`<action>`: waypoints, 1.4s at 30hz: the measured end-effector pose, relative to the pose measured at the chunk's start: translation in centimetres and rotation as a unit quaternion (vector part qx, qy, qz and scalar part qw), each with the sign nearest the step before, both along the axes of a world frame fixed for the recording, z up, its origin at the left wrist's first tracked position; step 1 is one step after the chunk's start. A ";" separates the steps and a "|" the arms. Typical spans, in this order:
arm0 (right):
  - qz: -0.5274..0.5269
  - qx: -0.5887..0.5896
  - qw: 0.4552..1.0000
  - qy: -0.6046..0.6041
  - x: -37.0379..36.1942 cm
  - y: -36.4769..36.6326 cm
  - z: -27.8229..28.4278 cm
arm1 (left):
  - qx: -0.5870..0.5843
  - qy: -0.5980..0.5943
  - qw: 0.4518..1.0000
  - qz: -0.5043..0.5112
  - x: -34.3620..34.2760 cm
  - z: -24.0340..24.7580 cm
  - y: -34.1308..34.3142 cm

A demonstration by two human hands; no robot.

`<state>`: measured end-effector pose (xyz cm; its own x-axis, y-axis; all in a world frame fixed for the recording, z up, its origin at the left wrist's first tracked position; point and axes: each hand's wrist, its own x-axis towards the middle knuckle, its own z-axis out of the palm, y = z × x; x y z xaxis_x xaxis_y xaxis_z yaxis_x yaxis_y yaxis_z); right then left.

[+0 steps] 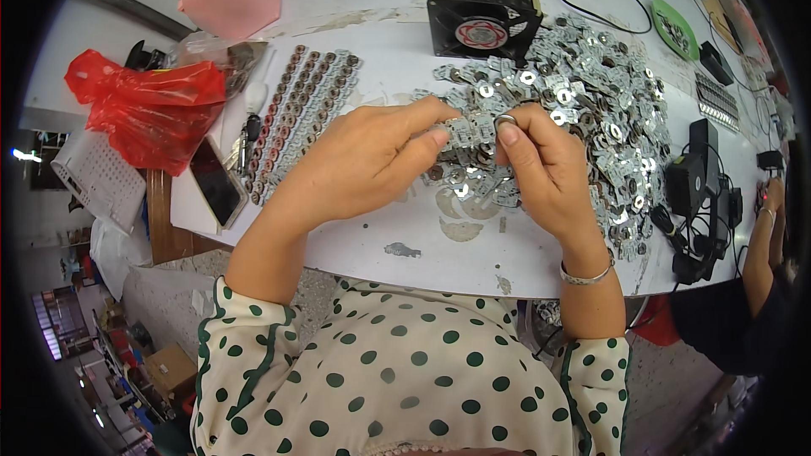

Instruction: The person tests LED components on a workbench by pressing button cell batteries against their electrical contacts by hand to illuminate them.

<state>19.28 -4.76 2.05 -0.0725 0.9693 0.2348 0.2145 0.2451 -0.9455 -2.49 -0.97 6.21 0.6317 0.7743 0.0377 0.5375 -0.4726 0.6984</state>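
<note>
Over the middle of the table, my left hand (363, 152) pinches a short row of small silvery metal parts (469, 132) between thumb and fingers. My right hand (545, 169) is closed at the right end of that row, thumb against forefinger, with a small round metal piece (505, 120) at the fingertips. How these pieces join is too small to make out. Behind and right of my hands spreads a large heap of similar loose metal parts (625, 131). To the left, several straight rows of these parts (306, 93) lie side by side.
A black fan (484, 21) stands at the heap's far edge. Left are a red plastic bag (148, 105) and a phone (217, 179). A green dish (674, 28), black adapters with cables (697, 194) and another person's arm (763, 245) are right. One flat metal piece (403, 250) lies near the front edge.
</note>
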 end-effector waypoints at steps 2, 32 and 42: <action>0.007 -0.027 1.000 -0.006 0.5 0.1 0.0 | 0.015 -0.005 1.000 -0.001 0.5 -0.2 0.1; -0.056 -0.131 0.990 0.006 -0.9 0.5 -2.1 | 0.239 0.023 0.968 0.072 2.0 -4.8 0.2; -0.034 -0.125 0.991 0.016 -0.4 0.6 -2.1 | 0.263 -0.011 0.961 0.083 2.6 -5.1 0.2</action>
